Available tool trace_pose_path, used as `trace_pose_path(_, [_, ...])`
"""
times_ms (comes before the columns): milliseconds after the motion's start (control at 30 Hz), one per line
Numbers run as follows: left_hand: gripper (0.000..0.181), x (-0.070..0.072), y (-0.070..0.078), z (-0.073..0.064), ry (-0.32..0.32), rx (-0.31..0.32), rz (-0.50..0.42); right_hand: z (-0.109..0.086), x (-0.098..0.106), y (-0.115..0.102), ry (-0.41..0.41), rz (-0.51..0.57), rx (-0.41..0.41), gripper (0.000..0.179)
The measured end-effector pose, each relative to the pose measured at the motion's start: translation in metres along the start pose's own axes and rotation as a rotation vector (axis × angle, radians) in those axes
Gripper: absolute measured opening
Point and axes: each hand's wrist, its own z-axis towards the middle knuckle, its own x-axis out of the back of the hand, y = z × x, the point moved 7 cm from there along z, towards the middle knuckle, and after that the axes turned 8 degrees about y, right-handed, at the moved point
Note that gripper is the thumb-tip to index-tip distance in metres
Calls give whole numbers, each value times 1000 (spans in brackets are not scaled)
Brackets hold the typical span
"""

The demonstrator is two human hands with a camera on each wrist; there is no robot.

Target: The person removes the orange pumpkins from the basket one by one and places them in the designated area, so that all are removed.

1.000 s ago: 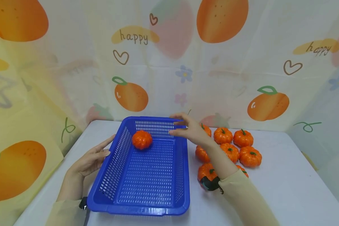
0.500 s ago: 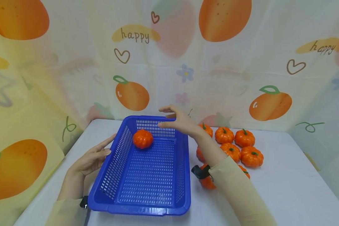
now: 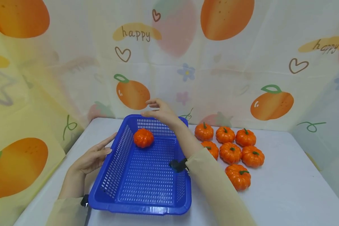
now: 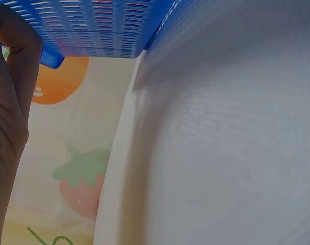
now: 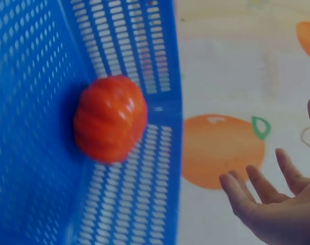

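A blue plastic basket [image 3: 145, 169] with slotted walls stands on the table, one small orange pumpkin [image 3: 143, 138] lying in its far left corner. At the basket's left side is my left hand [image 3: 91, 158], its index finger and thumb up against the outer wall. My right hand [image 3: 164, 113] hovers over the far rim, fingers spread and gently bent, nothing between them. In the right wrist view, the same hand [image 5: 277, 204] appears beyond the rim, apart from the pumpkin [image 5: 110, 120].
Several orange pumpkins [image 3: 230, 153] with green stems sit in a cluster right of the basket on the white table [image 3: 288, 185]. My right forearm crosses the basket's right wall. Behind the table hangs a fruit-printed cloth [image 3: 223, 78].
My right hand has moved left and slightly up, from the basket's far right corner to over the far rim. My left hand and the pumpkin in the basket hold their places.
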Motion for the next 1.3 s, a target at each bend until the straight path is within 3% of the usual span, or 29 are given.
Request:
trace_pose_path(233, [65,0,2,3,21,-8,18,18,-22,26,49,58,-141,59])
trace_pose_path(367, [65,-2,2,7,20,0,33,18,-29,43,60,88,-219,60])
trace_pose_path(567, [64,1,3,9,53,6,52,17,-38,50,66,52,-192,60])
trace_pose_path(767, [65,2,4,7,56,7,50,19,-43,65,59,-79,-203,58])
trace_pose_path(867, [65,0,4,7,44,5,28,18,-47,71,14,-136,-203,58])
trace_pose_path(1067, [65,0,4,4,42,10,9,13,-64,75,-178,-234,-150,66])
trace_pose_path(1300, [65,1,1,0,47,19,-14,5,-79,73,-321,-262,-90,82])
